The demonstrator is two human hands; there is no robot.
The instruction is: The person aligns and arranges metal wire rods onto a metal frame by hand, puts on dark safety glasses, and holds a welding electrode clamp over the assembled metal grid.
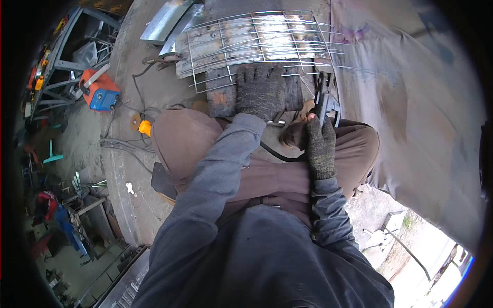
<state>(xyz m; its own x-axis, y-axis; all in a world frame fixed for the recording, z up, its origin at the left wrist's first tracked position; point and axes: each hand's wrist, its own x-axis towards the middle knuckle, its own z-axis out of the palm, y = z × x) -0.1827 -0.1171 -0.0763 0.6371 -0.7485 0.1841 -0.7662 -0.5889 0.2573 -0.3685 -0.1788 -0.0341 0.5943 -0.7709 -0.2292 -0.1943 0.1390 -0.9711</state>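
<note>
A wire grid point(226, 49) of thin metal rods lies across a scuffed metal plate point(205, 61) in front of me. My left hand point(261, 90), in a dark knitted glove, rests at the near edge of the grid, with its fingers stretched out flat and pointing away from me. To the right, my right hand point(322, 146), gloved too, is closed around metal locking pliers point(322, 97). Their far end points up beside the right ends of the rods. It cannot be made out whether the jaws touch a rod.
An orange and blue welding machine point(100, 90) stands at left, with cables point(123, 146) along the floor. Metal sheets point(167, 23) lie at the far left of the grid. A grey tarp point(411, 113) hangs at right. Metal frames point(67, 64) stand at the left edge.
</note>
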